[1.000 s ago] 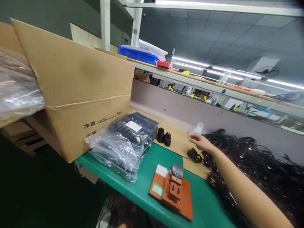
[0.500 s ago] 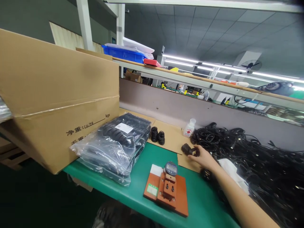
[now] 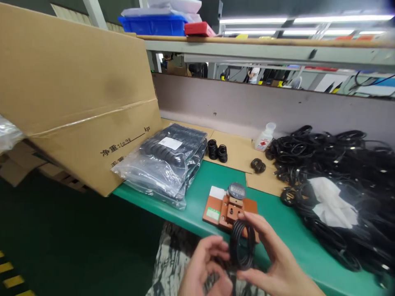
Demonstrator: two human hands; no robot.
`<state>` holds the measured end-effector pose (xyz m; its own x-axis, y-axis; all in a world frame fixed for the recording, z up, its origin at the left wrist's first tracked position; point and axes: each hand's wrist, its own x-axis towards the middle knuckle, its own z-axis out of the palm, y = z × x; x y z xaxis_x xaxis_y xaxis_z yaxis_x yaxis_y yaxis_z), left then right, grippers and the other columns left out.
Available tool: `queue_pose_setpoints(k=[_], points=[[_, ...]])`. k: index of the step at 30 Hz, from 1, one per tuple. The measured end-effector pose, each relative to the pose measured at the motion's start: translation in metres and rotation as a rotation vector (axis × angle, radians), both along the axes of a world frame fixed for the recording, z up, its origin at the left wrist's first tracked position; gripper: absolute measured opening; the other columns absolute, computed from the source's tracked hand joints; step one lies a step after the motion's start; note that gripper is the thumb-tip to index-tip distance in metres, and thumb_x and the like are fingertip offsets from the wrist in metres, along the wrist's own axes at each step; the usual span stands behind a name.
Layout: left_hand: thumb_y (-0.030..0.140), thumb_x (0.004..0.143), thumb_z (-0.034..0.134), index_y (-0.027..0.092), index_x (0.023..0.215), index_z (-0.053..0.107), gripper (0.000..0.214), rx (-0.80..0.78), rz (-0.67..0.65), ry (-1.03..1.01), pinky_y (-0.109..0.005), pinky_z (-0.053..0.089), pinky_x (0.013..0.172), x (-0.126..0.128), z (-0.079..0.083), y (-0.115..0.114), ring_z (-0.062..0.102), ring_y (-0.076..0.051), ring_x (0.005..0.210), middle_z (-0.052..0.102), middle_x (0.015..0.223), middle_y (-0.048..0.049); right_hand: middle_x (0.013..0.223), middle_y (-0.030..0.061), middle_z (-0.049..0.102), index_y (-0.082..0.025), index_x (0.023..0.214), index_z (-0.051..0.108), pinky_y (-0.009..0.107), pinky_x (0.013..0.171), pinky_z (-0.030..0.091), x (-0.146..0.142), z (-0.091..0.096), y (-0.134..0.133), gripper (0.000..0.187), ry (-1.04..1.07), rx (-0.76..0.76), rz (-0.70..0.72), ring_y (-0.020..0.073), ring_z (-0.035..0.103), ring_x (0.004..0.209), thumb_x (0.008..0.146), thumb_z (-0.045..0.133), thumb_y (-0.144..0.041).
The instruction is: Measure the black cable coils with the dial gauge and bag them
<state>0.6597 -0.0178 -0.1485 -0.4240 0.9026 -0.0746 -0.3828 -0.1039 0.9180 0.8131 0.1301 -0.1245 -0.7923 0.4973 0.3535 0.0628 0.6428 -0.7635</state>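
In front of me, near the table's front edge, my right hand [image 3: 274,261] grips a coiled black cable [image 3: 236,243] between thumb and fingers, the loops standing upright. My left hand [image 3: 203,265] is just left of the coil, fingers curled and apart from the thumb, with nothing clearly in it. Just behind the coil lies an orange-brown gauge fixture [image 3: 212,205] with a round digital dial [image 3: 236,190], partly covered by my right fingers and the coil. A small bundle of black coils [image 3: 258,165] rests on the cardboard behind.
Bagged black cables [image 3: 173,152] lie left of the fixture, beside a large cardboard box [image 3: 123,127]. Two stacks of black rings [image 3: 217,151] and a white bottle [image 3: 265,137] stand at the back. A heap of black cables [image 3: 327,156] and a white cloth [image 3: 333,201] cover the right side.
My right hand has come from the coils on the cardboard to the table's front, now holding a coiled cable. My left hand has entered the view. The camera has tilted down.
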Motion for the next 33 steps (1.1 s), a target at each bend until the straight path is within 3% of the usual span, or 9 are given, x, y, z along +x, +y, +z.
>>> queue_pose_setpoints(k=[3,6,11,14,16,19,21,28,33], points=[[0.051,0.078,0.078,0.022,0.117,0.059,0.052,0.013,-0.080,-0.108,-0.028,0.049,0.077,0.004,0.019,0.013,0.064,-0.024,0.099,0.067,0.109,-0.0117,0.148,0.0130,0.050,-0.025,0.153,0.030,0.038,0.115,0.042,-0.003,-0.009,-0.012,0.086,0.005,0.063,0.076,0.0286,0.048,0.139,0.083,0.078,-0.038],[0.040,0.081,0.079,0.020,0.111,0.060,0.041,-0.009,-0.113,-0.236,-0.029,0.049,0.084,0.007,0.019,0.020,0.064,-0.020,0.097,0.068,0.105,-0.0086,0.146,0.0136,0.053,-0.023,0.153,0.031,0.034,0.113,0.044,-0.003,-0.019,-0.016,0.084,0.013,0.122,0.071,0.0271,0.050,0.137,0.084,0.078,-0.037],[0.042,0.078,0.081,0.018,0.119,0.060,0.052,-0.134,-0.242,-0.461,-0.019,0.048,0.048,0.016,0.009,0.020,0.066,-0.018,0.078,0.064,0.086,-0.0041,0.143,0.0134,0.057,-0.024,0.153,0.033,0.030,0.109,0.048,0.001,-0.027,-0.019,0.081,0.007,0.138,0.079,0.0258,0.055,0.133,0.085,0.077,-0.034],[0.040,0.076,0.082,0.016,0.111,0.064,0.046,-0.145,-0.169,-0.429,-0.017,0.048,0.048,0.019,0.008,0.020,0.065,-0.015,0.073,0.064,0.084,-0.0035,0.143,0.0174,0.055,-0.022,0.151,0.035,0.039,0.109,0.050,0.002,-0.027,-0.016,0.081,0.082,0.099,0.095,0.0316,0.054,0.133,0.084,0.077,-0.041],[0.041,0.078,0.081,0.015,0.106,0.065,0.042,-0.174,-0.092,-0.336,-0.017,0.048,0.050,0.020,0.011,0.020,0.062,-0.011,0.064,0.066,0.085,-0.0038,0.130,0.0190,0.062,-0.020,0.142,0.046,0.043,0.100,0.055,0.001,-0.025,-0.015,0.063,0.196,0.048,0.033,0.0330,0.061,0.122,0.088,0.071,-0.041],[0.044,0.079,0.079,0.014,0.105,0.064,0.042,-0.204,-0.005,-0.226,-0.020,0.050,0.054,0.022,0.015,0.022,0.059,-0.009,0.057,0.069,0.087,-0.0056,0.089,0.0093,0.067,-0.022,0.109,0.062,0.033,0.072,0.059,-0.004,-0.023,-0.013,0.016,0.304,-0.039,-0.096,0.0233,0.068,0.083,0.093,0.062,-0.024],[0.045,0.078,0.080,0.015,0.107,0.064,0.044,-0.195,0.014,-0.217,-0.022,0.054,0.061,0.026,0.015,0.022,0.064,-0.012,0.065,0.071,0.093,-0.0081,0.074,0.0032,0.061,-0.023,0.094,0.060,0.027,0.058,0.053,-0.009,-0.023,-0.014,0.005,0.282,-0.089,-0.101,0.0179,0.062,0.066,0.093,0.061,-0.018],[0.048,0.077,0.080,0.015,0.125,0.064,0.060,-0.112,-0.026,-0.239,-0.040,0.050,0.105,0.041,0.001,0.018,0.066,-0.032,0.113,0.069,0.121,-0.0174,0.066,-0.0016,0.052,-0.023,0.077,0.049,0.024,0.050,0.042,-0.014,-0.029,-0.013,0.020,0.185,-0.189,-0.120,0.0139,0.052,0.056,0.091,0.063,-0.024],[0.033,0.080,0.074,0.018,0.124,0.071,0.046,-0.162,0.000,0.179,-0.039,0.050,0.106,0.034,0.002,0.015,0.060,-0.035,0.124,0.061,0.138,-0.0155,0.069,0.0008,0.056,-0.022,0.082,0.053,0.025,0.054,0.046,-0.012,-0.027,-0.010,0.013,0.153,-0.185,-0.077,0.0156,0.056,0.060,0.095,0.054,-0.022]])
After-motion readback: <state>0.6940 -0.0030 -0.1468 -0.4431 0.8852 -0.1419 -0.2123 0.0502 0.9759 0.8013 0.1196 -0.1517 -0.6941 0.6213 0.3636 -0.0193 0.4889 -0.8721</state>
